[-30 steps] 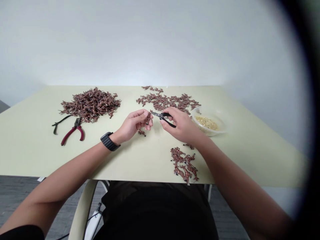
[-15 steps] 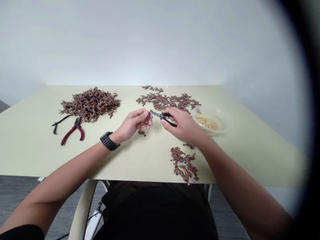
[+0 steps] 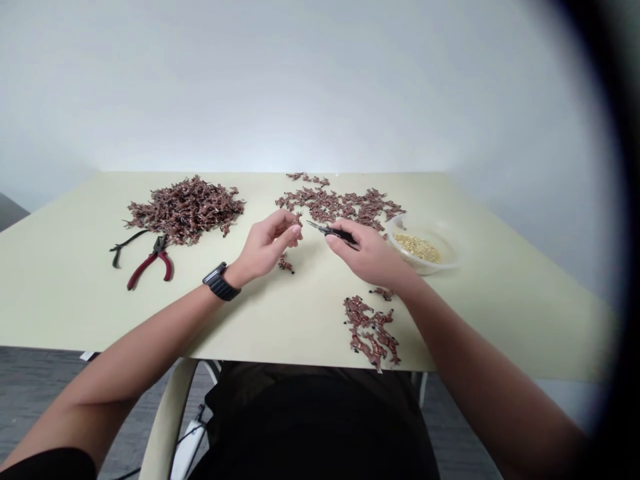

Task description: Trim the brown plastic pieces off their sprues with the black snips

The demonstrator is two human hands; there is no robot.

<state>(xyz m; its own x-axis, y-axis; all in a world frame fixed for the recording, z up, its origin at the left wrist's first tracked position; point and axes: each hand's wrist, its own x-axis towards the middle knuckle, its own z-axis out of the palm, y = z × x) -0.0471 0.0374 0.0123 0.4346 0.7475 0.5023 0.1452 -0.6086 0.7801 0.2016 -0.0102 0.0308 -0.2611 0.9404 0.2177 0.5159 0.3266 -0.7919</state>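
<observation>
My left hand [image 3: 267,243], with a black watch on its wrist, pinches a small brown piece [image 3: 298,217] between thumb and fingertips above the table. My right hand [image 3: 367,253] grips small black-handled pliers [image 3: 333,231], their tips pointing left toward that piece with a small gap between them. One loose brown piece [image 3: 285,265] lies on the table under my left hand. A spread of brown pieces [image 3: 340,203] lies just beyond both hands.
A large heap of brown pieces [image 3: 187,208] sits at the back left, with red-handled pliers [image 3: 150,260] and a black tool [image 3: 125,243] beside it. A clear bowl [image 3: 425,250] of yellowish bits stands right of my right hand. A small pile [image 3: 370,330] lies near the pale table's front edge [image 3: 300,360].
The pliers' tips have drawn back from the piece in my left hand, and my left fingers have lifted and loosened a little. The view has shifted slightly.
</observation>
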